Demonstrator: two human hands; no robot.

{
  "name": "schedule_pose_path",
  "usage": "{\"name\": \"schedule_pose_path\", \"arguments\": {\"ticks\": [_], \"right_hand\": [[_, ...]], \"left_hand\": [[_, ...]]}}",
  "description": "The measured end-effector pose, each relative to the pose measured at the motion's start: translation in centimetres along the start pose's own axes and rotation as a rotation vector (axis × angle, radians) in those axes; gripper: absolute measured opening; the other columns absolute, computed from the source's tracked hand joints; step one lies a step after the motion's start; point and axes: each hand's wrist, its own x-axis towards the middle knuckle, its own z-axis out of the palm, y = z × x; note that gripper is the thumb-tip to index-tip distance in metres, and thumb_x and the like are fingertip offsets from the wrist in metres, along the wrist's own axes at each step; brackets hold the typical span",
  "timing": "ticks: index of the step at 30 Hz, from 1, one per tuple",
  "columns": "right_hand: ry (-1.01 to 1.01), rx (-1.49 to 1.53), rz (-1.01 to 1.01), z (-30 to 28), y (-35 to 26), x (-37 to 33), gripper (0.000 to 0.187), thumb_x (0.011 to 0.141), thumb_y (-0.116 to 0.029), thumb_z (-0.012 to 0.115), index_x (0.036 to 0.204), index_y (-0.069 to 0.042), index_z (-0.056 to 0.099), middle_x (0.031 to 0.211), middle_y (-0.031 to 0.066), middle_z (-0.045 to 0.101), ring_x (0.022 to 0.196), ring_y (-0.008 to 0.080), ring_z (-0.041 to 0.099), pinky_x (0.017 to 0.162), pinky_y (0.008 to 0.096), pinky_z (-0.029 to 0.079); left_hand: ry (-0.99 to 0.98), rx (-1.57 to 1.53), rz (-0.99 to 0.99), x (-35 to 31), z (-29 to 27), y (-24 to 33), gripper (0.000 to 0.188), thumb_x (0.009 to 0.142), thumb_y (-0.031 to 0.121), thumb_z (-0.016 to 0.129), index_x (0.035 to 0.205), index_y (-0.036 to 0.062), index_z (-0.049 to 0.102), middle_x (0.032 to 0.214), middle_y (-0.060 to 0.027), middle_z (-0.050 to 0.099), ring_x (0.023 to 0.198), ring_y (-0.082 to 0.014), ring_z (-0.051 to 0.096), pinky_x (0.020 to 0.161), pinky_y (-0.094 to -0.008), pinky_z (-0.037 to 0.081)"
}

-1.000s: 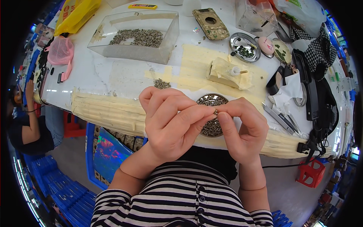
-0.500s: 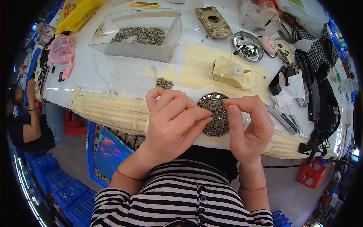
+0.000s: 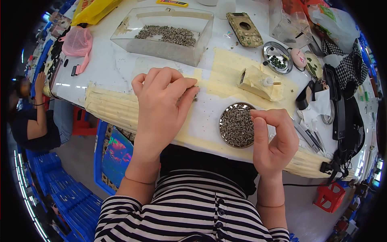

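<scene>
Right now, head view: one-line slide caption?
Left hand at a small pile of grey bits, right hand at a round dish of similar bits.

Grey small parts [image 3: 237, 128], silver dish [image 3: 220, 126], black-and-white striped shirt [image 3: 181, 203], pale-yellow tape [image 3: 111, 103], pink pouch [image 3: 76, 42]

The white table [image 3: 109, 70], its near edge covered in cream tape [image 3: 117, 105], bears a round metal dish [image 3: 220, 126] just left of the right hand [image 3: 276, 139]. A grey pile [image 3: 195, 97] lies by the left hand [image 3: 163, 103], a clear box [image 3: 165, 54] beyond it. Past the right hand sit a taped block [image 3: 257, 86] and camouflage-patterned case [image 3: 250, 38]; metal tools [image 3: 305, 135] lie rightward.
</scene>
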Motion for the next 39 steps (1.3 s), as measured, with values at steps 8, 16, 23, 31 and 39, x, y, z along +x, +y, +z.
{"name": "schedule_pose_path", "arguments": {"ticks": [8,16,23,31,39], "right_hand": [[0.006,0.000,-0.013,0.0,0.2,-0.1,0.007,0.082,0.004,0.073,0.088,0.000,0.071,0.077,0.0086,0.067,0.068,0.0205,0.059,0.062,0.0283,0.046],[-0.008,0.001,-0.033,0.0,0.2,0.0,0.008,0.081,0.004,0.074,0.088,0.000,0.071,0.077,0.0087,0.067,0.068,0.0209,0.060,0.061,0.0287,0.046],[-0.007,0.002,-0.044,0.0,0.2,-0.1,0.009,0.081,0.004,0.074,0.088,-0.001,0.072,0.077,0.0092,0.068,0.068,0.0210,0.061,0.061,0.0284,0.047],[-0.060,0.001,-0.037,0.2,-0.3,0.0,0.025,0.075,0.004,0.078,0.099,-0.003,0.075,0.081,0.0071,0.068,0.069,0.0202,0.061,0.061,0.0299,0.049],[-0.012,-0.016,-0.114,0.2,0.1,-0.1,0.029,0.072,0.005,0.080,0.099,-0.005,0.076,0.082,0.0061,0.069,0.070,0.0191,0.063,0.061,0.0290,0.049]], "left_hand": [[-0.050,0.023,0.001,0.4,0.2,-0.2,0.004,0.083,0.010,0.073,0.083,0.0107,0.070,0.084,0.0008,0.057,0.086,-0.0196,0.053,0.087,-0.0411,0.030],[-0.096,0.062,0.049,0.8,-0.3,0.0,0.008,0.081,0.007,0.072,0.084,0.0108,0.066,0.085,-0.0001,0.056,0.085,-0.0195,0.054,0.088,-0.0411,0.031],[-0.026,0.014,0.007,0.5,-0.4,-0.2,0.009,0.079,0.005,0.073,0.087,0.0079,0.069,0.088,-0.0012,0.060,0.087,-0.0192,0.055,0.087,-0.0355,0.032],[-0.127,-0.594,-0.034,0.0,-0.4,2.7,0.011,0.080,-0.001,0.072,0.091,0.0013,0.072,0.092,-0.0074,0.061,0.089,-0.0193,0.057,0.082,-0.0296,0.044],[-0.177,-0.920,-0.055,0.1,0.6,3.7,0.008,0.086,0.002,0.071,0.094,0.0019,0.069,0.091,-0.0063,0.062,0.081,-0.0157,0.057,0.068,-0.0265,0.043]]}}
